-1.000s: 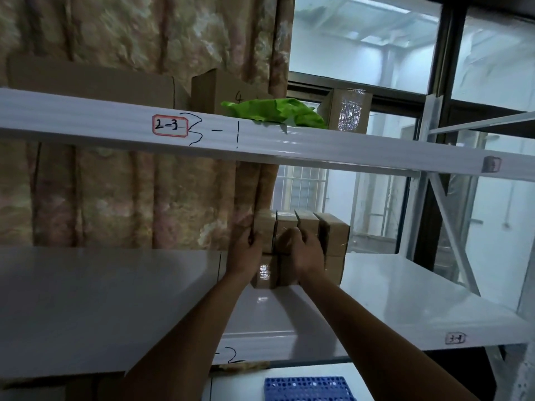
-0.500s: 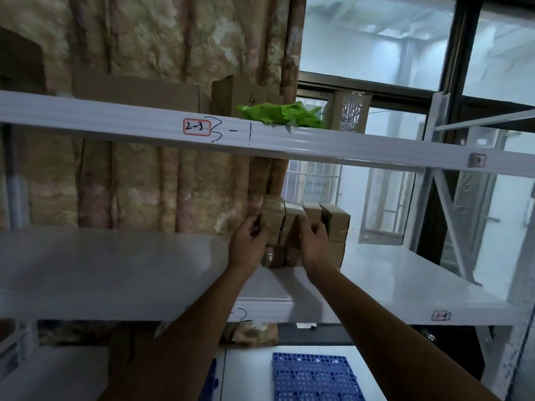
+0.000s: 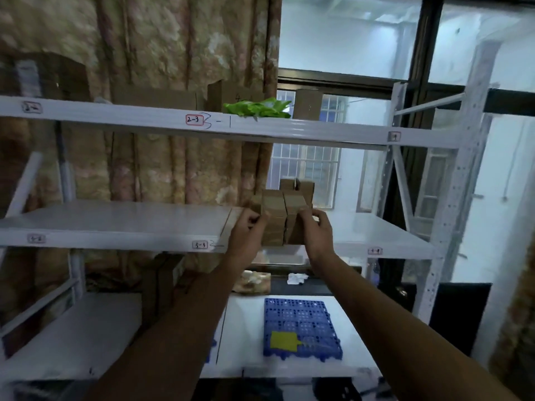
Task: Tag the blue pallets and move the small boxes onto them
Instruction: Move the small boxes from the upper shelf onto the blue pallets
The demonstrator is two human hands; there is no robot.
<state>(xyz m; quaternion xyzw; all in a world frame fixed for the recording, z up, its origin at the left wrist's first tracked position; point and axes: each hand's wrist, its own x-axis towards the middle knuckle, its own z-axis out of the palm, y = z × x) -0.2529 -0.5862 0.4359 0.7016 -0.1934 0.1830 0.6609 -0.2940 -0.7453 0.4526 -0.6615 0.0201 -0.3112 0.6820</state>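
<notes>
A block of several small brown cardboard boxes point(image 3: 279, 217) is held between my two hands at the front edge of the white middle shelf point(image 3: 121, 224). My left hand point(image 3: 246, 237) grips its left side and my right hand point(image 3: 315, 235) grips its right side. More small boxes point(image 3: 298, 186) remain on the shelf just behind. On the lower shelf a blue pallet point(image 3: 301, 328) lies flat with a yellow tag point(image 3: 283, 340) on its near part. The edge of a second blue pallet point(image 3: 210, 347) peeks out beside my left forearm.
The top shelf point(image 3: 289, 130) carries larger cardboard boxes point(image 3: 153, 95) and a green bag point(image 3: 259, 108). A white upright post point(image 3: 457, 180) stands at the right. A curtain point(image 3: 162, 53) and window lie behind. A box point(image 3: 157, 287) and wrapped bundle point(image 3: 252, 282) sit on the lower shelf.
My hands have drawn the block of small boxes forward off the stack to the shelf's front edge. The view has dropped and pulled back, bringing the tagged blue pallet into sight.
</notes>
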